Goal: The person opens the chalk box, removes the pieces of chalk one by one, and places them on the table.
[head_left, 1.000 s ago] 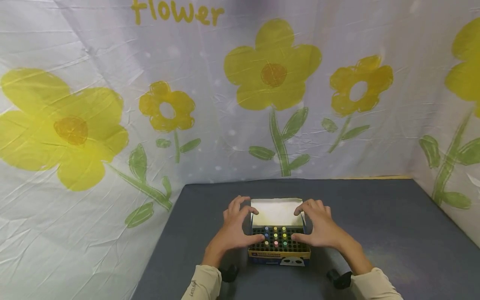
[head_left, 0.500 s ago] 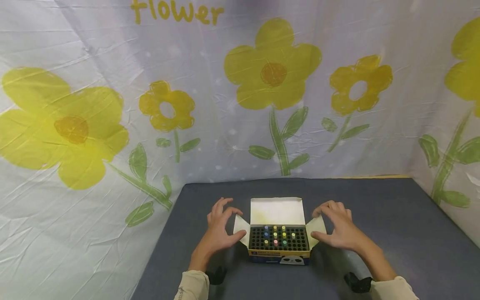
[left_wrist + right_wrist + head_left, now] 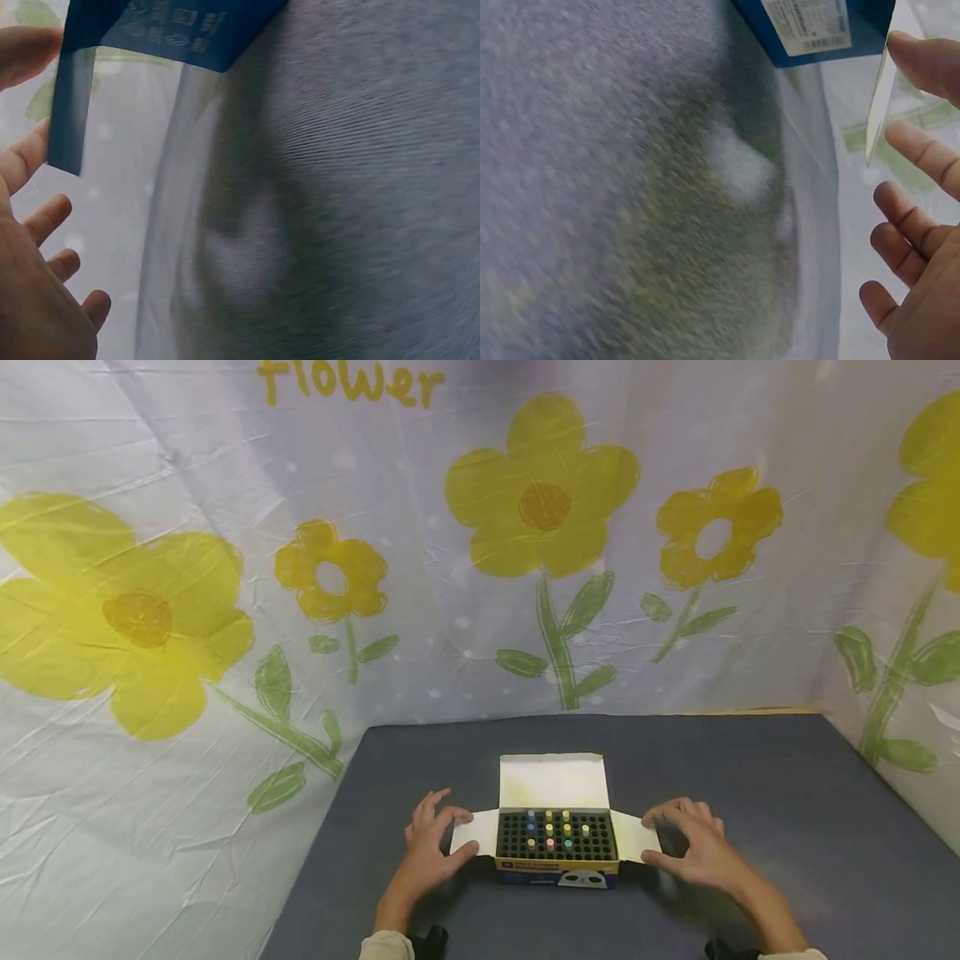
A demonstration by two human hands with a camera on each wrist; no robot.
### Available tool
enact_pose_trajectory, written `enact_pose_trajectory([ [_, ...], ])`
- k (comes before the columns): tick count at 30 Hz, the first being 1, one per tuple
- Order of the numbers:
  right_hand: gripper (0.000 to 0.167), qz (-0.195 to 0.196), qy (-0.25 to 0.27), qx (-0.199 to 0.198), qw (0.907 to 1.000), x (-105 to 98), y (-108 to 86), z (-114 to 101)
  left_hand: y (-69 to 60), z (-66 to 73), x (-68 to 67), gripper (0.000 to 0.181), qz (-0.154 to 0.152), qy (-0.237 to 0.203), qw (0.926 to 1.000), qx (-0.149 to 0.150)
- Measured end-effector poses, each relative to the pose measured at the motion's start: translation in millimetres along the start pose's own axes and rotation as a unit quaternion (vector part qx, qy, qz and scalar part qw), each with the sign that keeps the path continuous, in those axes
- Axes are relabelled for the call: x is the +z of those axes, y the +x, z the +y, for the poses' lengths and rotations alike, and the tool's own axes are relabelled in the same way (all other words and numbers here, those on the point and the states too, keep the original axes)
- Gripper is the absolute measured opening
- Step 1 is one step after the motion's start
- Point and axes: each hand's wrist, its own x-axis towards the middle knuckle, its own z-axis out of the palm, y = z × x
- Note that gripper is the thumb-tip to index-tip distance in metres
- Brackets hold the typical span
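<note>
A small yellow-and-blue box (image 3: 517, 877) with a panda face on its front stands on the dark table, its white lid (image 3: 553, 781) raised at the back. Inside is a black grid of holes (image 3: 517, 852) where several small coloured round-ended sticks (image 3: 550, 829) stand; their kind is unclear. The thumb and index finger of my left hand (image 3: 429, 852) touch the inner face of the left flap (image 3: 483, 833), which is folded outward. Opposite, my right hand (image 3: 701, 852) touches the right flap (image 3: 630, 837) with thumb and index finger. Both hands' other fingers are loosely bent and apart from the box.
The dark grey tabletop (image 3: 420, 760) extends around the box. White cloth (image 3: 442, 693) printed with yellow flowers hangs behind and at the sides. In the right wrist view, a white label (image 3: 810, 26) shows on the box's blue side.
Both hands have moved outward from the box and lower, and its two side flaps have swung out flat to left and right. One more stick shows at the right, earlier hidden by the right hand.
</note>
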Motion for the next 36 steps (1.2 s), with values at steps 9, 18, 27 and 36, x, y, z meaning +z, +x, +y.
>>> enact_pose_trajectory([
  [9, 0.043, -0.02, 0.01, -0.006, 0.9997, 18.3, -1.6, 0.2, -4.4, 2.3, 18.0, 0.024, -0.039, -0.019, 0.9989, -0.02],
  [18, 0.05, -0.022, 0.005, -0.008, 0.9997, 34.2, -0.8, -9.0, -8.3, 2.3, 31.1, 0.025, -0.041, -0.044, 0.9978, -0.03],
  [27, 0.051, 0.006, 0.013, -0.007, 0.9999, 39.0, -3.2, -11.2, -12.7, 1.9, 35.7, 0.026, -0.03, -0.065, 0.9969, -0.032],
  [36, 0.048, 0.07, 0.042, -0.053, 0.9953, 25.9, -3.4, -14.9, -12.6, 8.4, 34.4, 0.035, 0.023, -0.069, 0.9967, -0.036],
])
